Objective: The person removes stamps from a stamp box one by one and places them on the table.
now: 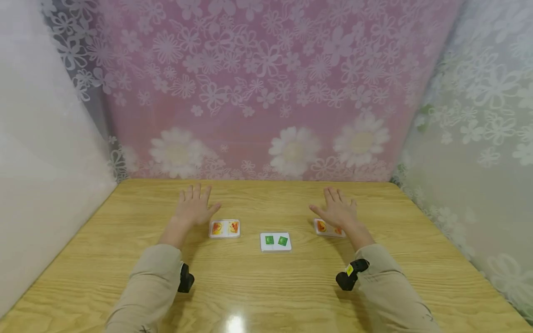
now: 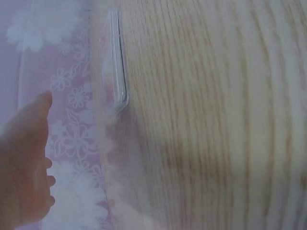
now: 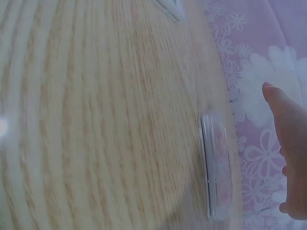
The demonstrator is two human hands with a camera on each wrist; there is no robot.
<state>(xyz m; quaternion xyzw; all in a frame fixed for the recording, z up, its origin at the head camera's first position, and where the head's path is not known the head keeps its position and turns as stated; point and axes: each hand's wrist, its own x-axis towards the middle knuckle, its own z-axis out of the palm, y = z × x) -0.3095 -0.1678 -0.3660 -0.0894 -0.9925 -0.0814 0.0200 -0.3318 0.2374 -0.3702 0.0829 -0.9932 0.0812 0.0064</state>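
My left hand is held with fingers spread, palm down, just left of a flat clear case with two orange pictures. On the other side, my right hand is spread likewise, its wrist partly covering a second orange-pictured case. Between them, nearer to me, lies a case with two green squares. Neither hand holds anything. In the left wrist view the left case is seen edge-on, apart from the hand. The right wrist view has the right case beside the thumb, also untouched.
All three cases lie flat on a wood-grain table. A pink floral curtain hangs behind its far edge, with pale curtains at left and right. Black wrist cameras are strapped over the beige sleeves.
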